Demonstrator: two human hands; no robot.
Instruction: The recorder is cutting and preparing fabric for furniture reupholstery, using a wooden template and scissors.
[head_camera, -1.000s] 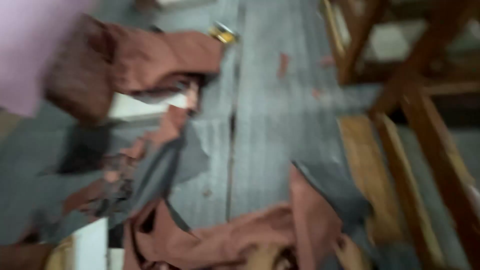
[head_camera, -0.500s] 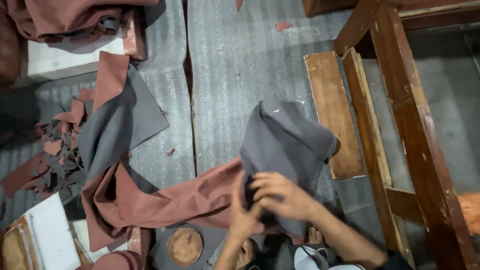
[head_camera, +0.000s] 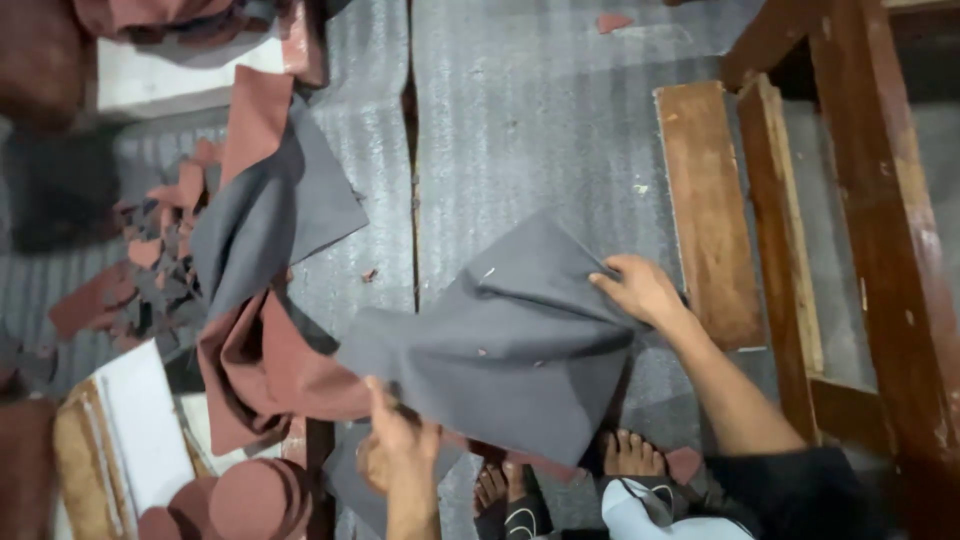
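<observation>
Now the hands are working apart instead of bunched together: the right hand (head_camera: 640, 290) is pinching the far edge of the grey sheet (head_camera: 500, 350), the left hand (head_camera: 395, 445) gripping its near edge. The sheet is being held spread flat above the grey floor (head_camera: 530, 120), reddish-brown sheet (head_camera: 270, 375) trailing left.

No package, label, sign or screen shows anywhere around the grey sheet (head_camera: 510, 340) spread over the floor.
</observation>
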